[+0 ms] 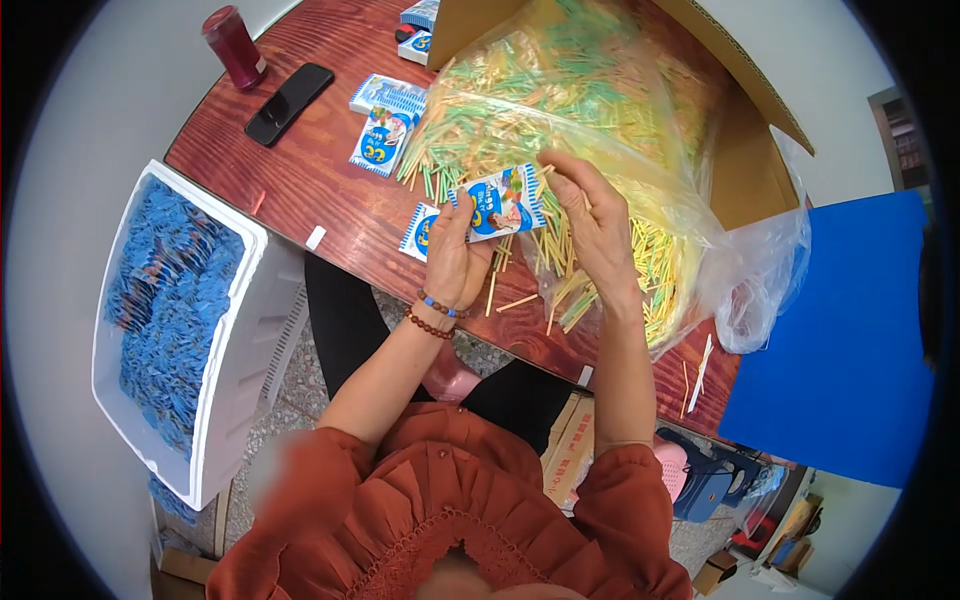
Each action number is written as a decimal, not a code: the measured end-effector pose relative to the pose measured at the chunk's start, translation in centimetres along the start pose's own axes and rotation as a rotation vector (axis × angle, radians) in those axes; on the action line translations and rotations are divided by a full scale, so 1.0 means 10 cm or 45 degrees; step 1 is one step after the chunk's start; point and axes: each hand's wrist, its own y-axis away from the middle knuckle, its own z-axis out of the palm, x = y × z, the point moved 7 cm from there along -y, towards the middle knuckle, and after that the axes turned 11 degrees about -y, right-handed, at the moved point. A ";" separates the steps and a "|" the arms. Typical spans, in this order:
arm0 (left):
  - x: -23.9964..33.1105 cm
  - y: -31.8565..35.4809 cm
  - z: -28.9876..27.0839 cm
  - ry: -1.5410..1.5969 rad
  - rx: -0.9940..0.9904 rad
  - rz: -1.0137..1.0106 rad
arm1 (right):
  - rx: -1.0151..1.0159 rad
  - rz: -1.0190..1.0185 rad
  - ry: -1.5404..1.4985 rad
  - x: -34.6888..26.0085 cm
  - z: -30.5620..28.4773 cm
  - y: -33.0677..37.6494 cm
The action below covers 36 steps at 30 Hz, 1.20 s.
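My left hand [457,250], with beaded bracelets at its wrist, grips a small blue-and-white packet [508,203] by its left end, above the near side of the table. My right hand [597,225] is at the packet's right end, thumb and forefinger curled close together. A pale stick end shows by those fingertips, but I cannot make out what they hold. Another packet [420,232] lies partly behind my left hand. Just beyond my hands, thin yellow, green and orange sticks [660,280] spill from a clear plastic bag [640,165].
More packets [380,140], a black phone [289,104] and a red-lidded jar [236,48] lie on the red wooden table [330,190]. A cardboard box [755,180] stands behind the bag. On my left, a white foam bin [200,195] holds many blue packets. A blue panel [830,330] is right.
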 end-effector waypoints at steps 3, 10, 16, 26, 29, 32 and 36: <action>0.01 -0.04 -0.07 0.024 -0.004 0.007 | 0.061 -0.137 0.135 -0.07 0.04 0.05; 0.03 -0.04 -0.16 -0.016 0.033 0.020 | 0.189 -0.257 0.191 -0.17 0.01 0.06; 0.06 -0.04 -0.11 0.015 0.024 0.021 | 0.117 -0.340 0.284 -0.25 0.10 0.05; 0.05 -0.02 -0.18 0.033 -0.017 -0.081 | -0.030 -0.342 0.104 -0.24 0.11 -0.05; 0.06 -0.03 -0.16 0.071 -0.032 -0.100 | -0.012 -0.341 0.105 -0.28 0.03 -0.07; 0.07 -0.03 -0.17 0.079 -0.012 -0.098 | 0.022 -0.290 -0.042 -0.19 -0.07 -0.04; 0.08 -0.03 -0.17 0.067 0.003 -0.088 | 0.062 -0.219 -0.194 -0.13 -0.13 0.02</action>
